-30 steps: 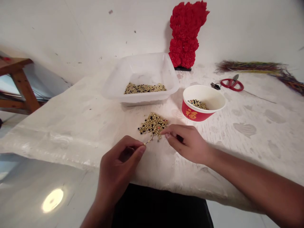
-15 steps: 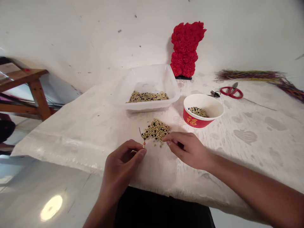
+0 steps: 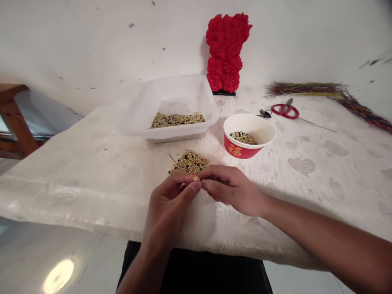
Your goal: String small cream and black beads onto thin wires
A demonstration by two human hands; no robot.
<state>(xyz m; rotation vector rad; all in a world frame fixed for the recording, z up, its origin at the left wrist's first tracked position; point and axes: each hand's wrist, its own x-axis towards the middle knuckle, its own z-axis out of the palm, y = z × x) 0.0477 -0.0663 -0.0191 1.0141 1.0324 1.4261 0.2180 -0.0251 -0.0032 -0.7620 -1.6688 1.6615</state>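
My left hand (image 3: 171, 196) pinches a thin dark wire (image 3: 173, 159) that carries a few small red and pale beads (image 3: 195, 177) at the fingertips. Touching those fingertips from the right is my right hand (image 3: 234, 188), thumb and forefinger pressed together; whatever is between them is too small to make out. Just behind both hands lies a loose pile of cream and black beads (image 3: 191, 161) on the covered table (image 3: 92, 171).
A white plastic tub (image 3: 180, 132) holds more beads. Right of it stands a red and white paper bowl (image 3: 241, 152) with beads. Behind are a red rose figure (image 3: 225, 53), red-handled scissors (image 3: 284, 111), and bundled coloured wires (image 3: 309, 87). A wooden stool (image 3: 16, 118) stands left.
My right hand has moved from the bead pile to my left fingertips, and the two hands now meet. The wire leans further left. The whole view has shifted a little.
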